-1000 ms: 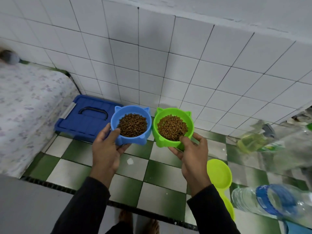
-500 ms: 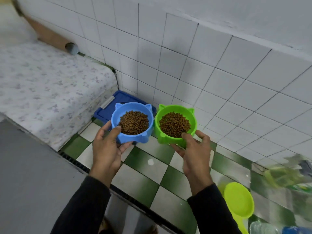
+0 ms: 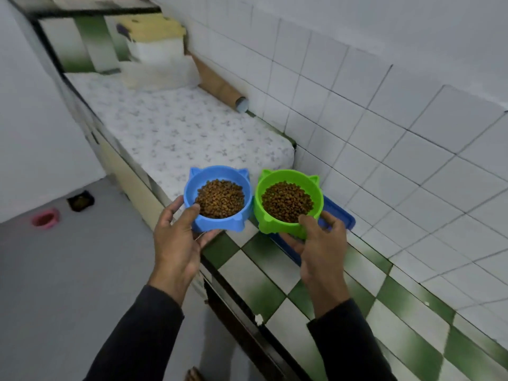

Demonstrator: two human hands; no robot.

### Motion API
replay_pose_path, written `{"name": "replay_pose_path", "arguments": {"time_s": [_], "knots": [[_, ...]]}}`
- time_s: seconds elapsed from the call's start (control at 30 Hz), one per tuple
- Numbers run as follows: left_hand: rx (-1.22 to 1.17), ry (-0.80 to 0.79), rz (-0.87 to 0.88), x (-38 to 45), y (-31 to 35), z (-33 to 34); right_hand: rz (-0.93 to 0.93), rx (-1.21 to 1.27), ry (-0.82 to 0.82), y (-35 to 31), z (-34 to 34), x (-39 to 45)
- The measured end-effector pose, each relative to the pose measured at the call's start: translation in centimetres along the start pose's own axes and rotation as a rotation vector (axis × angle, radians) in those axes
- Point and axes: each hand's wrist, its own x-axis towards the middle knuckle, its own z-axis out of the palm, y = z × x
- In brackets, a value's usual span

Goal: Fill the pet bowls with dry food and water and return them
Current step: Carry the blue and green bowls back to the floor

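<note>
My left hand (image 3: 176, 243) grips a blue cat-eared bowl (image 3: 220, 224) heaped with brown dry food (image 3: 220, 198), thumb over its near rim. Beside it, my right hand (image 3: 320, 247) grips a green cat-eared bowl (image 3: 277, 228) that also holds dry food (image 3: 287, 202), thumb on the rim and fingers underneath. Both bowls are level, side by side and almost touching, above the edge of the green-and-white tiled counter (image 3: 277, 273).
A blue box lid (image 3: 339, 217) lies on the counter behind the green bowl. A speckled white mat (image 3: 178, 127) covers the counter further left, with a cardboard tube (image 3: 222, 88) along the wall. On the grey floor at left sit a pink bowl (image 3: 44, 219) and a dark bowl (image 3: 80, 200).
The view has swung left, bringing the floor with the pink and dark bowls into sight; the bottles and lime scoop have left the frame. Both hands still hold the filled bowls.
</note>
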Motion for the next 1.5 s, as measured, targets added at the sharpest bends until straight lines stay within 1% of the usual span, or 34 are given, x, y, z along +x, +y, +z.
{"name": "replay_pose_path", "arguments": {"time_s": [0.1, 0.37, 0.7, 0.87, 1.03, 1.2, 1.33, 1.5], "knots": [[-0.008, 0.033, 0.048, 2.4, 3.7, -3.3, 0.003, -0.026, -0.057, 1.9, 5.5, -0.7], [-0.075, 0.193, 0.160, 7.2, 12.2, -12.4, 0.069, -0.066, -0.252, 7.2, 18.9, -3.3], [-0.187, 0.466, 0.297, 12.9, 20.0, -23.2, 0.202, -0.159, -0.510, 15.5, 34.9, -4.9], [-0.224, 0.587, 0.320, 17.2, 23.8, -27.0, 0.245, -0.221, -0.632, 19.4, 43.1, -4.8], [-0.262, 0.702, 0.338, 22.6, 28.3, -30.5, 0.302, -0.277, -0.671, 22.9, 51.9, -4.5], [-0.288, 0.763, 0.386, 27.5, 32.8, -33.6, 0.334, -0.311, -0.738, 26.1, 59.9, -4.4], [-0.283, 0.770, 0.403, 31.1, 36.0, -36.2, 0.362, -0.329, -0.761, 29.0, 65.6, -4.4], [-0.288, 0.777, 0.379, 36.3, 39.3, -40.2, 0.393, -0.359, -0.732, 33.1, 72.3, -4.3]]}}
